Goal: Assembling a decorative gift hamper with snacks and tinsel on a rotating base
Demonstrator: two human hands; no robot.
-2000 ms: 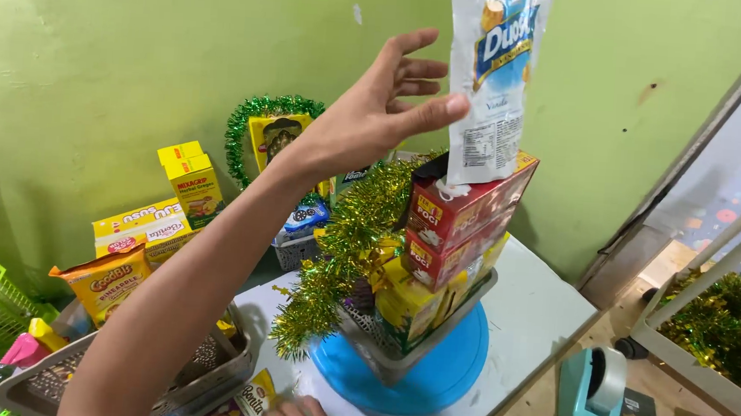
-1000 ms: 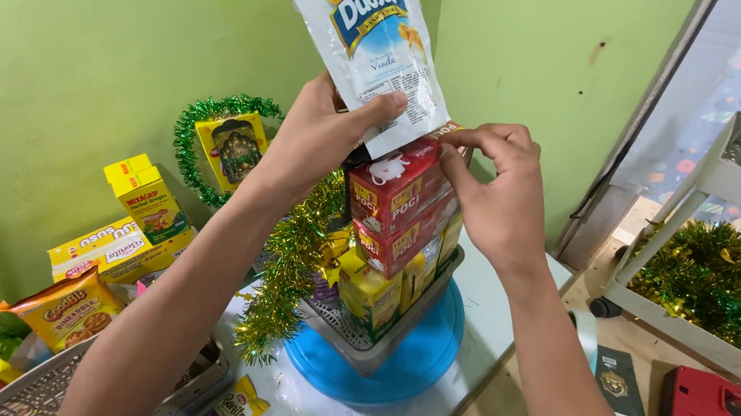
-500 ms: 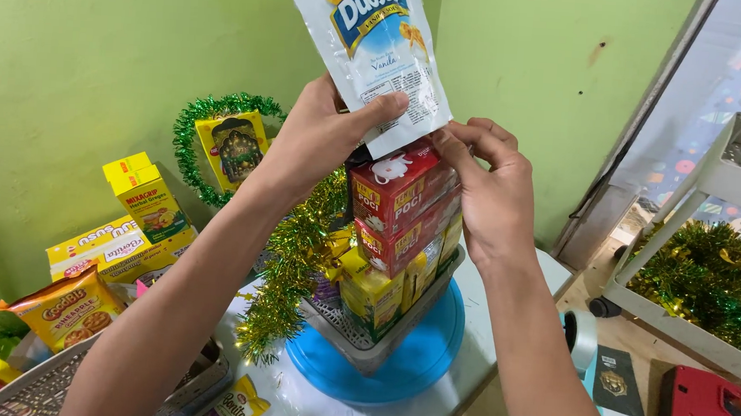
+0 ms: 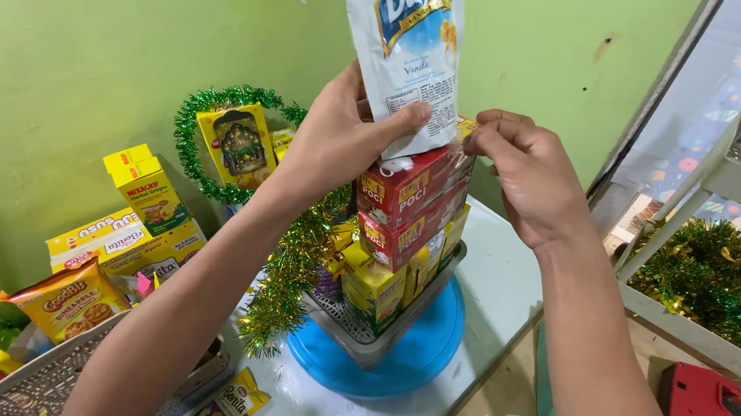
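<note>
My left hand (image 4: 340, 142) grips a white pouch (image 4: 410, 52) upright on top of a stack of red boxes (image 4: 409, 206). My right hand (image 4: 531, 175) pinches at the pouch's lower right edge, against the top red box. Under the red boxes stand yellow boxes (image 4: 374, 290) in a grey basket (image 4: 362, 340), which rests on a blue round lid (image 4: 417, 356). Green-gold tinsel (image 4: 289, 280) hangs down the stack's left side.
Yellow boxes (image 4: 144, 190) and a tinsel wreath (image 4: 212, 143) stand by the green wall at left. An orange snack bag (image 4: 65, 301) leans near a grey tray (image 4: 34, 376). At right, a white shelf (image 4: 715, 178) holds more tinsel; a red tool (image 4: 705, 408) lies below.
My right hand came up to the stack's top and now pinches at the pouch's lower edge. My left hand keeps holding the pouch upright. The view has shifted slightly closer.
</note>
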